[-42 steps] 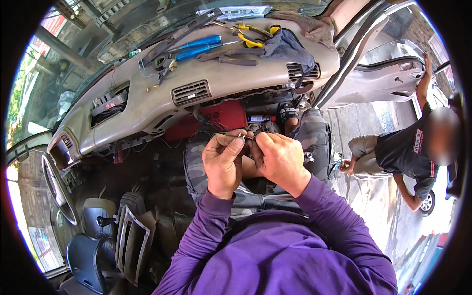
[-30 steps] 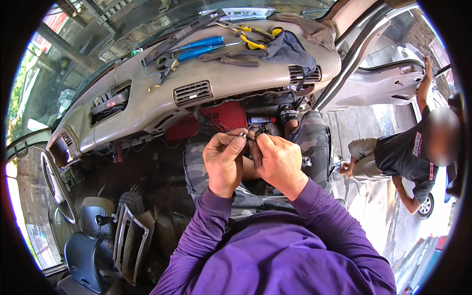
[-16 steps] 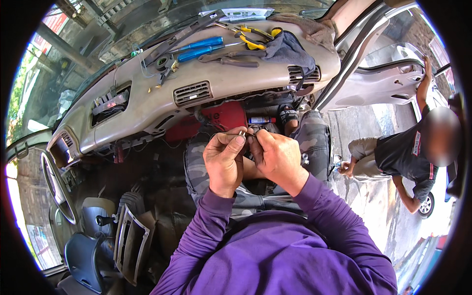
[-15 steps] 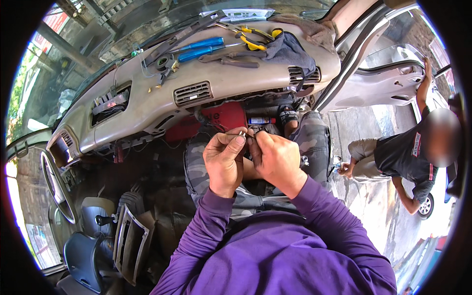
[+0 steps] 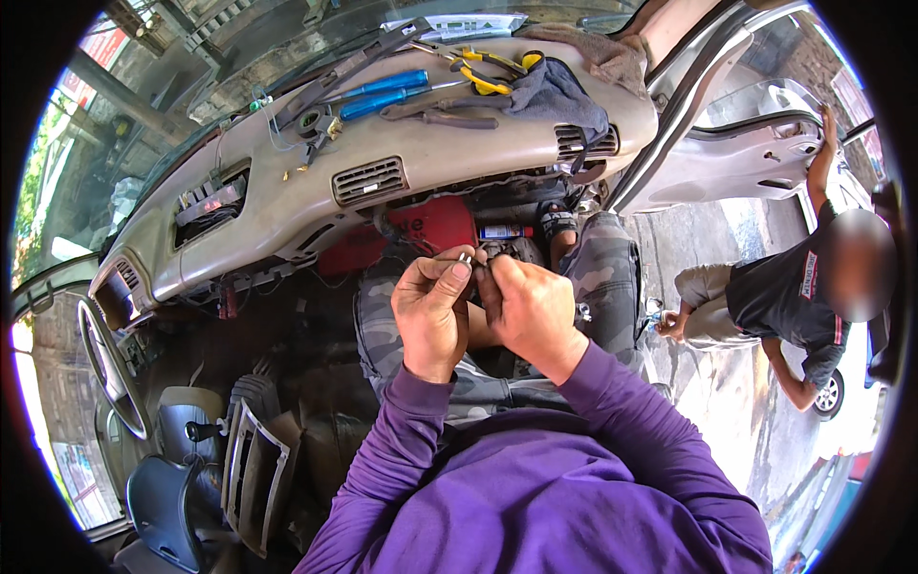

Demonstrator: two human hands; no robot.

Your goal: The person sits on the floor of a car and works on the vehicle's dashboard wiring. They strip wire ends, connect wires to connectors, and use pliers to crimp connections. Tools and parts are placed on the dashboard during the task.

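My left hand (image 5: 430,311) pinches a small shiny metal piece (image 5: 466,257) between thumb and forefinger, too small to name. Right beside it, my right hand (image 5: 531,306) is closed, its fingertips meeting the left ones; whatever it pinches is hidden behind the fingers. Both hands are over my lap, above the camouflage trousers (image 5: 612,273). Beyond them stretches a beige car dashboard (image 5: 277,206) with its lower panels off. On top lie blue screwdrivers (image 5: 382,100), yellow-and-black pliers (image 5: 483,77), dark-handled pliers (image 5: 449,117) and a grey cloth (image 5: 559,96).
A red object (image 5: 430,230) and a small blue-and-red can (image 5: 505,231) are in the footwell. To the left are the steering wheel (image 5: 105,364) and loose trim frame (image 5: 253,478). A person (image 5: 779,287) crouches by the open door (image 5: 736,167) on the right.
The view has shifted slightly. My hands stay together in nearly the same pose, with a little more of the small metal piece showing between the fingertips.
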